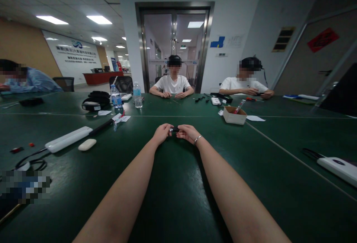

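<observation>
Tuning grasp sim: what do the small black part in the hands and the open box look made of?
Small black part: likely hard plastic, dark, with a pale glint; too small to be sure. Held between left hand and right hand. Box: plain brown cardboard, matte.

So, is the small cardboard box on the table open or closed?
Open. The cardboard box has no lid on top, and a red and white object sticks up out of it at a slant.

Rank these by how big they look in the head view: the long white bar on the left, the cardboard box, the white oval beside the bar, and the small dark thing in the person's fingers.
1. long white bar
2. cardboard box, though it sits farther away
3. white oval
4. small dark thing, pinched between left hand and right hand
</observation>
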`<state>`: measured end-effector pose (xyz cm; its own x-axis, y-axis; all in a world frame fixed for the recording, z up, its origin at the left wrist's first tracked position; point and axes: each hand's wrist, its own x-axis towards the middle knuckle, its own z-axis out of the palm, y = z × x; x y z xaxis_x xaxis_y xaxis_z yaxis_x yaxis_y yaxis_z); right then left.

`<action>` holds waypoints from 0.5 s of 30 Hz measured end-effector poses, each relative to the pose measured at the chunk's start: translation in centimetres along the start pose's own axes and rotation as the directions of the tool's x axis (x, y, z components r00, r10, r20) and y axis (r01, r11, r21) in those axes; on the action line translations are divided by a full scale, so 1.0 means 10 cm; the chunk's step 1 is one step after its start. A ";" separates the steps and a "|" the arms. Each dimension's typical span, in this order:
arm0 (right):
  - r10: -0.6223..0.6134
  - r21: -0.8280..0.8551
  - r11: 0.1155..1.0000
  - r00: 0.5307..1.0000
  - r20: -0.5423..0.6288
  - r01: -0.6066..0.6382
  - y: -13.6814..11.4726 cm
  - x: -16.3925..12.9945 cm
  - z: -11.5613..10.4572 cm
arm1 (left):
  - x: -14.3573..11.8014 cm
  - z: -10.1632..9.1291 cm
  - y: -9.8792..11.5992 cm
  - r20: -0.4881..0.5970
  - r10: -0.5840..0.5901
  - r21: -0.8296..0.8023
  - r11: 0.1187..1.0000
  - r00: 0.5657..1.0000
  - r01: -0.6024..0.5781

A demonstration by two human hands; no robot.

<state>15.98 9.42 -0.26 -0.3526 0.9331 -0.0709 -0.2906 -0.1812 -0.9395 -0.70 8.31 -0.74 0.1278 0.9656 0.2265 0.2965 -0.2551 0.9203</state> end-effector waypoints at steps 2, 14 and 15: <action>-0.004 -0.007 1.000 1.000 -0.003 0.004 0.00 0.00 0.00 | 0.00 0.00 -0.01 -0.028 0.024 0.023 0.999 0.999 -0.024; -0.002 -0.004 1.000 0.999 -0.035 0.002 0.01 0.02 0.00 | 0.05 0.00 -0.06 -0.029 -0.029 -0.066 0.997 0.999 0.027; -0.002 -0.003 1.000 0.999 -0.033 0.002 0.02 0.02 0.00 | 0.05 0.00 -0.05 -0.033 -0.035 -0.068 0.997 0.999 0.033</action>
<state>15.88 9.59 -0.44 -0.3221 0.9433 -0.0801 -0.2890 -0.1786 -0.9405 -0.78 8.92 -1.11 0.0858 0.9750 0.2048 0.2359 -0.2196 0.9466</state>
